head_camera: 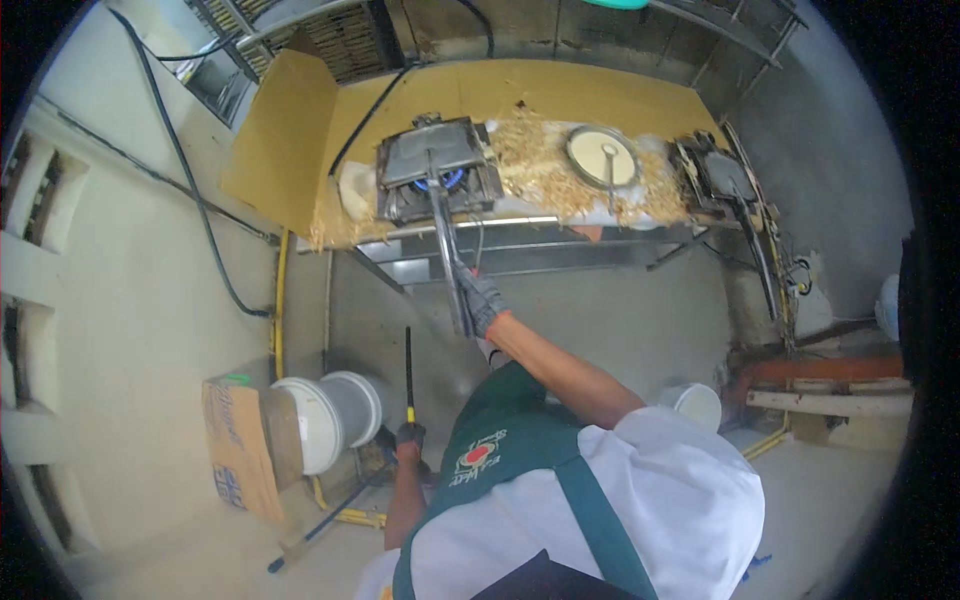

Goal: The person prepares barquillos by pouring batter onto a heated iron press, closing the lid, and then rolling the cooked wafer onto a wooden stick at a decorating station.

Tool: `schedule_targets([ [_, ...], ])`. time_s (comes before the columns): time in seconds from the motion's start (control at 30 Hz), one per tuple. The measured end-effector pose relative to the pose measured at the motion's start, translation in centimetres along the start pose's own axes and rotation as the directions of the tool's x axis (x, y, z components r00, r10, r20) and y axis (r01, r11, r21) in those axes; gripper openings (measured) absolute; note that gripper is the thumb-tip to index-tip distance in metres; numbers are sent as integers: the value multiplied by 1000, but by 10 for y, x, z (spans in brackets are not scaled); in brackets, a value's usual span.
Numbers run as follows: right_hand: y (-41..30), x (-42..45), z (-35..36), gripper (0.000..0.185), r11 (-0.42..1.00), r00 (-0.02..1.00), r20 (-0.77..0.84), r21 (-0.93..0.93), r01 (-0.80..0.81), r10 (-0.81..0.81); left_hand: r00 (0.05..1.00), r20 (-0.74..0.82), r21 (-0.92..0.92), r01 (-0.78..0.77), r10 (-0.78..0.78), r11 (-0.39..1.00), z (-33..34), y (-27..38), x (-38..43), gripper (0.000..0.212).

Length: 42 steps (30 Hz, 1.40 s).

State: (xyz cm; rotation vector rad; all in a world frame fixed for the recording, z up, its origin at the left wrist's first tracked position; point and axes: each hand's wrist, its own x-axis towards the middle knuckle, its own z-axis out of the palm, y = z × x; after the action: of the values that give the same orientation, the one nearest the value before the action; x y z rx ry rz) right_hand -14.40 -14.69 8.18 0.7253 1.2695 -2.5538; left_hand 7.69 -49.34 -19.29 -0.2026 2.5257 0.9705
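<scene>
My right hand (480, 304), in a grey knit glove with an orange cuff, grips the long metal handles (448, 262) of a flat hinged press iron (435, 150). The iron's plates look closed, and they rest over a gas burner with a blue flame (451, 179). Lower left, my left hand (410, 435), in a dark glove, holds a slim black rod (409, 367) with a yellow band, pointing away from me. Right of the iron stands a round bowl of pale batter (592, 150) with a ladle (610, 169) in it.
Wafer-like crumbs (529, 165) cover the worktop before a cardboard screen (277, 142). A second press iron (724, 176) sits at the right end, its handles jutting out. White buckets (319, 424) and a cardboard box (236, 446) stand at left, near a blue-handled pole (326, 517).
</scene>
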Motion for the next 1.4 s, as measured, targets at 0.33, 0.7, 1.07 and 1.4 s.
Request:
schedule_targets([
  [0.33,-26,-57,-48,40,911,986,-13,-385,149,-167,957,205,187,168,-206,968,34,97,-37,45],
  [0.7,-274,-260,-483,16,62,83,-76,-986,-155,-994,840,362,124,-473,404,873,178,424,-22,32],
  [1.07,-263,-263,-643,28,596,758,-135,-710,375,-638,176,269,-417,-865,947,279,313,828,-130,29],
  [1.4,-312,-209,-648,16,980,956,-223,8,200,-193,-63,563,-348,-923,824,167,374,871,-105,36],
])
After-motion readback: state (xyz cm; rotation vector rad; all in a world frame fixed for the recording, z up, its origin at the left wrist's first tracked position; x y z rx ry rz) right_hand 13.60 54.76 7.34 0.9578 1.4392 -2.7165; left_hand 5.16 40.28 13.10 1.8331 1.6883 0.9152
